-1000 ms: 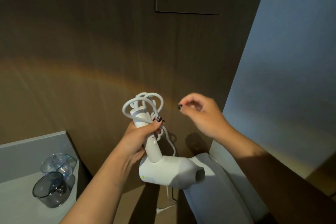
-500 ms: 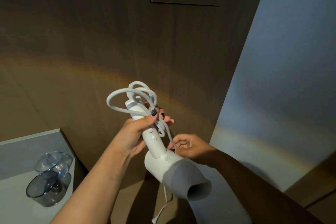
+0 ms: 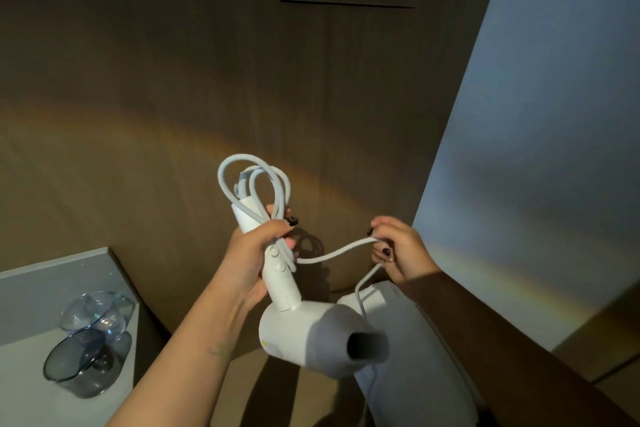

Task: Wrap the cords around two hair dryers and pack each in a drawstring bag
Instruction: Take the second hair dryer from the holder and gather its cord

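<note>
A white hair dryer (image 3: 304,333) hangs upside down in mid-air, its handle up and its grey nozzle pointing toward me. My left hand (image 3: 251,253) grips the handle and pins several loops of the white cord (image 3: 332,255) against it; the loops stick up above the handle end. To the right, my right hand (image 3: 394,250) pinches the free length of cord, which runs slack from the handle to my fingers and then drops down below. No drawstring bag and no second dryer are in view.
A grey counter (image 3: 27,371) at the lower left carries two clear glass bowls (image 3: 90,340). A dark wood wall fills the background, with a pale wall at the right. A white rounded object (image 3: 415,350) sits below the dryer.
My right hand has moved up and right from under the handle, drawing the cord out sideways. The dryer has tilted so the nozzle faces me more.
</note>
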The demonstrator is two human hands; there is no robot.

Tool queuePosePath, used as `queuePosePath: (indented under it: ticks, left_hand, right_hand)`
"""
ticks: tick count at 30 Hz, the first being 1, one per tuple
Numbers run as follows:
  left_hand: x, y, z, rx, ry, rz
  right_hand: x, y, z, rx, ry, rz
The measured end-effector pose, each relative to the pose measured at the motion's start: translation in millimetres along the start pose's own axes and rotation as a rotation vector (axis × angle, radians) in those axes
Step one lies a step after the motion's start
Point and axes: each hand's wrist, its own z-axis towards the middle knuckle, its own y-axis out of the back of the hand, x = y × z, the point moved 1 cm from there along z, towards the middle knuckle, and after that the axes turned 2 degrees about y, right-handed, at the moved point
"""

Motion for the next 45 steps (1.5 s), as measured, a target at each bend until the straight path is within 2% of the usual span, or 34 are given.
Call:
queuePosePath:
  ticks: [3, 7, 12, 20, 29, 33, 37, 45]
  left_hand:
    - [5.8, 1.4, 2.2, -0.072, 0.042, 0.095]
    - [8.6, -6.6, -2.0, -0.022, 0.071, 0.231]
    - [6.7, -19.3, -9.0, 0.017, 0.048, 0.283]
    - [4.1, -34.4, -19.0, 0.249, 0.000, 0.224]
    - [7.7, -29.8, -19.7, 0.358, -0.060, 0.281]
    - [17.4, -33.5, -25.5, 0.401, -0.029, 0.114]
    - [23.9, -40.2, -31.9, 0.430, -0.015, -0.051]
    - [28.8, -44.6, -32.2, 0.413, -0.031, -0.009]
  right_hand:
    - [25.3, -16.4, -8.4, -0.068, 0.108, -0.112]
    - [61.9, -41.8, -25.0, 0.044, 0.250, -0.329]
    - [80.6, -67.7, -39.2, 0.069, 0.442, -0.617]
    - [88.4, -92.1, -55.3, 0.182, 0.687, -0.579]
    - [95.6, -92.9, -66.9, 0.287, 0.697, -0.558]
    - [91.7, -100.7, -73.6, 0.315, 0.781, -0.594]
    - [92.6, -101.9, -74.7, 0.268, 0.731, -0.486]
    - [98.4, -92.3, -80.7, 0.302, 0.693, -0.519]
